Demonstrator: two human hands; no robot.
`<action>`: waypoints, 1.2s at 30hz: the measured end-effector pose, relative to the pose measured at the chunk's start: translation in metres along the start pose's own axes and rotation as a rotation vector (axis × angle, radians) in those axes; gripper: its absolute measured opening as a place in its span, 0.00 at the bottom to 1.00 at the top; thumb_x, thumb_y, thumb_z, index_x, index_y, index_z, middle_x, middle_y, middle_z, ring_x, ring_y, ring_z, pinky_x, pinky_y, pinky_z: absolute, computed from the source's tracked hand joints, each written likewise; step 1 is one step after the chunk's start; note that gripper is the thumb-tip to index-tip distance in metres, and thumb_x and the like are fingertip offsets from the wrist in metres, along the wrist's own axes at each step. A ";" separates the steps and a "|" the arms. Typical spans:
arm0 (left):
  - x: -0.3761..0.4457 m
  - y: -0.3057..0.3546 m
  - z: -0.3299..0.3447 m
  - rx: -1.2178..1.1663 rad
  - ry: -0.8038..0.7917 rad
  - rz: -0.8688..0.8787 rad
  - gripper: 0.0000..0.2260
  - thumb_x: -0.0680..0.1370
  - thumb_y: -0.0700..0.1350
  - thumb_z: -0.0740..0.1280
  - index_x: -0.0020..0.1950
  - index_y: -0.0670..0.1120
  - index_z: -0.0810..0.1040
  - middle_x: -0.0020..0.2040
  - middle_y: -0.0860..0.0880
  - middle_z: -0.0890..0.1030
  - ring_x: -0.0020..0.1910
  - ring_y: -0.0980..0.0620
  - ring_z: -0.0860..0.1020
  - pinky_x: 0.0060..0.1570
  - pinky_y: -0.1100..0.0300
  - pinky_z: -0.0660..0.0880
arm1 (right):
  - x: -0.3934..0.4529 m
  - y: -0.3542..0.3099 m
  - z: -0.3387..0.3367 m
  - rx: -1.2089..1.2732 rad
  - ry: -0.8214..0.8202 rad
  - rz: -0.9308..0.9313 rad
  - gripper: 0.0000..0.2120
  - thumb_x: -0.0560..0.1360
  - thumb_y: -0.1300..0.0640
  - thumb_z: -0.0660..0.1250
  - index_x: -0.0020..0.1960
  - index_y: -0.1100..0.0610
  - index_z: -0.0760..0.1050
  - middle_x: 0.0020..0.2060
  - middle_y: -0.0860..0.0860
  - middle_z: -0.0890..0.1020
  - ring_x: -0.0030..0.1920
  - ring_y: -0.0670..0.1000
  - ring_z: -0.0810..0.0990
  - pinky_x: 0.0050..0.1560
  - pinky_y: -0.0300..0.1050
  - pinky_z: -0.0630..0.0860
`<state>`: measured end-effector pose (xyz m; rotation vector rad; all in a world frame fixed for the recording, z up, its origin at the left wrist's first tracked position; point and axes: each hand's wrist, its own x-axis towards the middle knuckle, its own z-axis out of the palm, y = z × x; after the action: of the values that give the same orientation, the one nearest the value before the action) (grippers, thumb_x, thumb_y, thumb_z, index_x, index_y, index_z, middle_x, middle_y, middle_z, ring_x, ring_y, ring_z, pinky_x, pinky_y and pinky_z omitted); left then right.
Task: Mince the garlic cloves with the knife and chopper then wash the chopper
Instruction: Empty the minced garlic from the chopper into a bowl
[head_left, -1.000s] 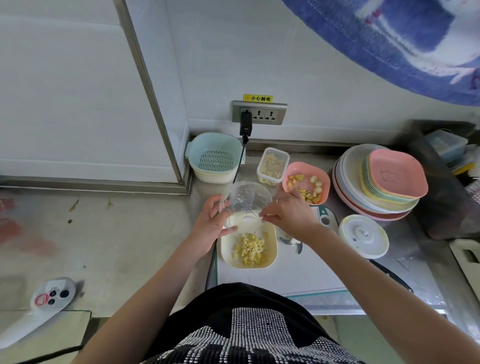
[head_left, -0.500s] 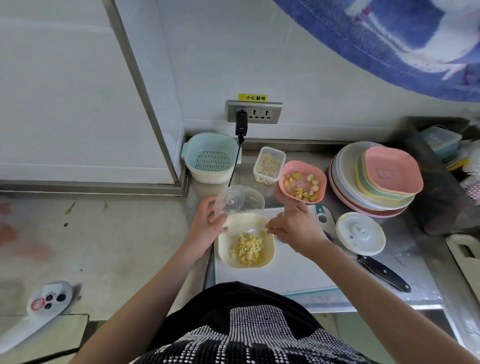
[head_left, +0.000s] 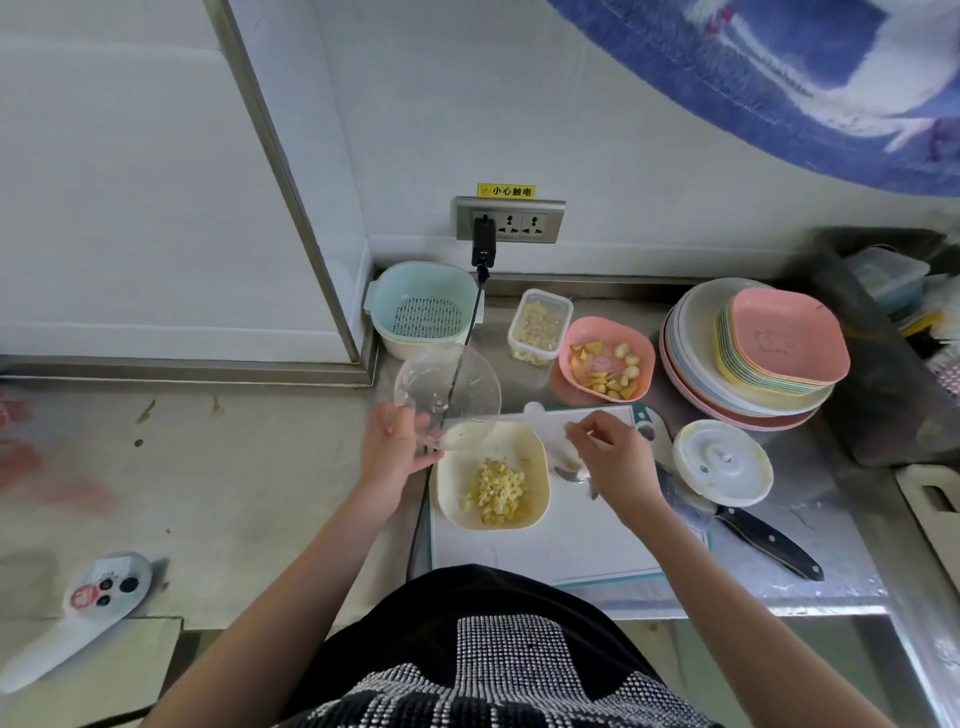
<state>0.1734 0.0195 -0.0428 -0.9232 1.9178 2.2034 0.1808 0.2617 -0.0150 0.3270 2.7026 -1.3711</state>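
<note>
Left hand (head_left: 390, 453) is gripping one clear plastic chopper bowl (head_left: 448, 389), round and smooth, tilting it just above one cream square dish (head_left: 530, 441). Minced garlic (head_left: 496, 486) is lying in that dish as one lumpy yellow heap, just right of the hand. Right hand (head_left: 613, 457) is hovering over the white cutting board (head_left: 561, 551) – fingers curling together, whether pinching anything I cannot tell. Right of it: one round white lid (head_left: 723, 462), one black-handled knife (head_left: 763, 540).
</note>
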 end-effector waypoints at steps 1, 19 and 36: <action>0.002 0.001 -0.006 -0.040 0.011 -0.052 0.09 0.82 0.45 0.58 0.59 0.42 0.70 0.52 0.42 0.79 0.45 0.45 0.81 0.40 0.51 0.81 | -0.001 0.005 -0.001 0.038 0.009 0.069 0.13 0.77 0.52 0.65 0.39 0.59 0.75 0.30 0.53 0.78 0.28 0.50 0.74 0.29 0.41 0.67; -0.010 -0.034 -0.075 0.074 0.239 -0.281 0.17 0.76 0.61 0.66 0.45 0.46 0.78 0.43 0.46 0.82 0.38 0.44 0.81 0.33 0.55 0.81 | -0.026 0.027 0.059 -0.219 -0.304 0.230 0.14 0.79 0.58 0.58 0.64 0.59 0.64 0.38 0.51 0.71 0.39 0.57 0.75 0.37 0.49 0.72; 0.007 -0.020 -0.103 0.807 0.099 -0.012 0.24 0.78 0.55 0.65 0.32 0.38 0.77 0.29 0.43 0.79 0.30 0.48 0.80 0.29 0.62 0.77 | 0.018 -0.056 0.068 -0.035 -0.278 0.060 0.06 0.78 0.58 0.59 0.55 0.56 0.68 0.41 0.56 0.80 0.38 0.55 0.79 0.37 0.48 0.72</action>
<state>0.2157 -0.0735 -0.0673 -0.8708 2.4914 1.1638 0.1493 0.1771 -0.0147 0.1963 2.4662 -1.2484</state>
